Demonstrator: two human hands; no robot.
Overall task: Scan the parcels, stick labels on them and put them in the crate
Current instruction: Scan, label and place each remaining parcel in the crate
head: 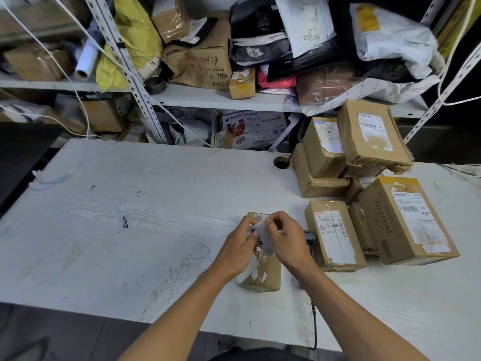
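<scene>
1. both hands are pinching a white label [261, 237] by its upper end; left hand [240, 242] on its left edge, right hand [285, 237] on its right.
2. label is hanging directly over the parcel [263, 272], which is lying on the table [130, 204].
3. parcel's long axis is running away from the person; label's runs about the same way.
4. both hands are equally near; judging that sticking means lowering straight down.
5. crate not in view.
</scene>
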